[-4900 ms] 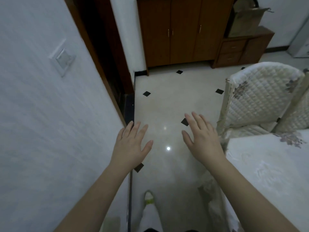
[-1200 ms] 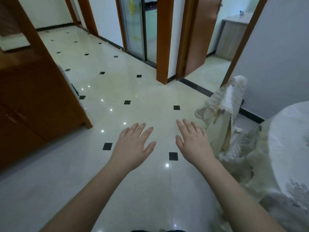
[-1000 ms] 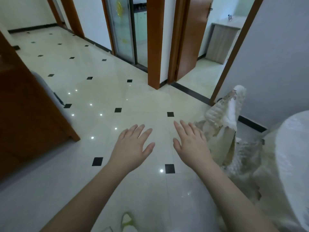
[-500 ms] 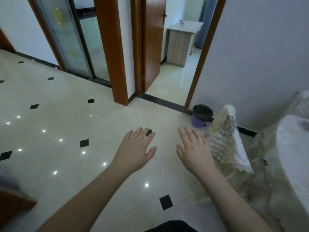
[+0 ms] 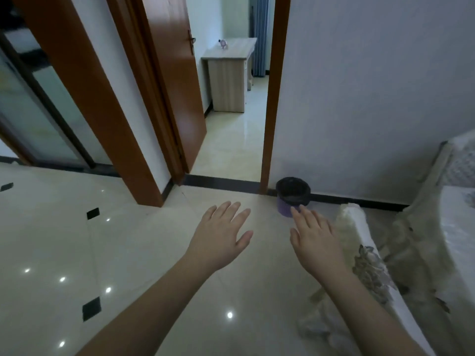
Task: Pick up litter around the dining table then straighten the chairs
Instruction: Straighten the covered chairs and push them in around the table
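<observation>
My left hand [image 5: 220, 237] and my right hand [image 5: 314, 237] are held out flat over the tiled floor, palms down, fingers spread, both holding nothing. A chair [image 5: 370, 263] with a quilted white cover stands just right of my right hand, its back seen edge-on. A second covered chair [image 5: 458, 160] shows at the right edge. The dining table [image 5: 460, 242] with a white cloth fills the right side. A small purple bin [image 5: 291, 199] with a black liner sits on the floor by the wall, beyond my right fingertips. No litter is visible on the floor.
An open doorway [image 5: 231, 140] straight ahead leads to a room with a wooden desk [image 5: 228, 80]; its brown door [image 5: 177, 80] stands swung open. A glass sliding door [image 5: 33, 111] is at the left. A pale wall [image 5: 359, 93] runs behind the bin.
The view has swung right and moved closer to the doorway and the bin. Both hands stay open and empty in front of me; the chair is now closer at my right.
</observation>
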